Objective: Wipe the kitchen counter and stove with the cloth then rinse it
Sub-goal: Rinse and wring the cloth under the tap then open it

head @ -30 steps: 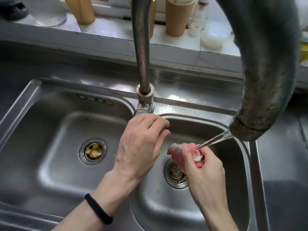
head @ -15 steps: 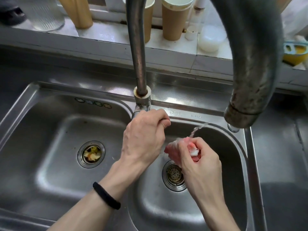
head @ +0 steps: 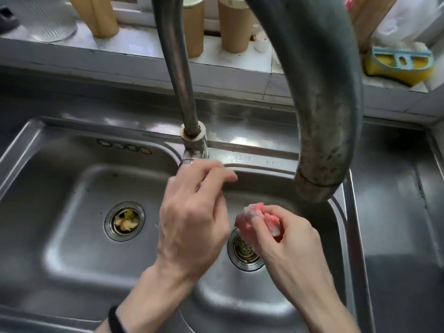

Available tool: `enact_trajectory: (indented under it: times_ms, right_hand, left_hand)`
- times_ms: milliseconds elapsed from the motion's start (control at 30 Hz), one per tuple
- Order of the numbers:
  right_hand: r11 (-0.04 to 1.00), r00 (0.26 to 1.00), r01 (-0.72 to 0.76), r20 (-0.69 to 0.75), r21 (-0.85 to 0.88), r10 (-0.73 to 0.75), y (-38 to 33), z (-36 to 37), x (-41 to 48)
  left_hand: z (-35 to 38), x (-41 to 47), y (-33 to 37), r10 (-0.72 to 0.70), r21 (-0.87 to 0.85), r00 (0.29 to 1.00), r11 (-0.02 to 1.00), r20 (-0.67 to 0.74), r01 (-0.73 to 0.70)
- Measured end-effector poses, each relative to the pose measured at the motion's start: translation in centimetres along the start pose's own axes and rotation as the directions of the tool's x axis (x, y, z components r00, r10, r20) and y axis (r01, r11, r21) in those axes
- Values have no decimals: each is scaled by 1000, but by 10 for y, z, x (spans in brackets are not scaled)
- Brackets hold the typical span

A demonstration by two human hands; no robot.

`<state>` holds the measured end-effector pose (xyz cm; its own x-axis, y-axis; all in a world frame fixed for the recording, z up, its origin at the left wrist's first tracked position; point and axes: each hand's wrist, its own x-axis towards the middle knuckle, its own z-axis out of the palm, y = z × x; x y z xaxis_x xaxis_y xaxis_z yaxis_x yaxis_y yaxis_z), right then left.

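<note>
A wet pink and white cloth [head: 254, 221] is bunched up in my right hand [head: 290, 243], which grips it over the right basin of the steel double sink [head: 276, 162]. The curved tap spout [head: 322, 150] ends just above and right of the cloth; no water runs from it. My left hand [head: 192, 219] hovers just below the tap base [head: 193, 146], fingers loosely bent and holding nothing, blurred by motion.
The left basin has a drain strainer [head: 125, 221] with food scraps; the right basin's drain [head: 243, 249] lies under the cloth. Brown paper cups [head: 235, 27], a ribbed glass [head: 45, 18] and a yellow sponge holder [head: 398, 63] stand on the ledge behind. Dark counter [head: 403, 212] runs right.
The water stream has stopped. My left hand has let go of the tap handle and pulled back a little. My right hand still grips the cloth, now lower under the spout.
</note>
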<state>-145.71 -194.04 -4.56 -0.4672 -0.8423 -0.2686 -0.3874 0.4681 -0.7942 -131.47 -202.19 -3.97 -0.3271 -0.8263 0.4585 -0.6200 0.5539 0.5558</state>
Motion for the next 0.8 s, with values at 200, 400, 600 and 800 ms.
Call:
enact_trajectory:
  times_ms: [200,400,600,800]
  right_hand:
    - [984,992,111,77,-136,-102,-3,-22,-18]
    - [939,956,263,194,-223,-222,-2,-39,-25]
    - [933,946,311,157,-181,-284,-7,-53,-25]
    - [991,991,134,-19,13,-134,7,-52,-12]
  left_hand:
    - [13,-49,0,-62,-342,852,899,520,274]
    - [47,-65,-19,-72,-310,718,869,692,386]
    - [52,-59,-23,-121,-262,585,808,802,527]
    - [50,-69,-17,-184,-166,330,586,926,793]
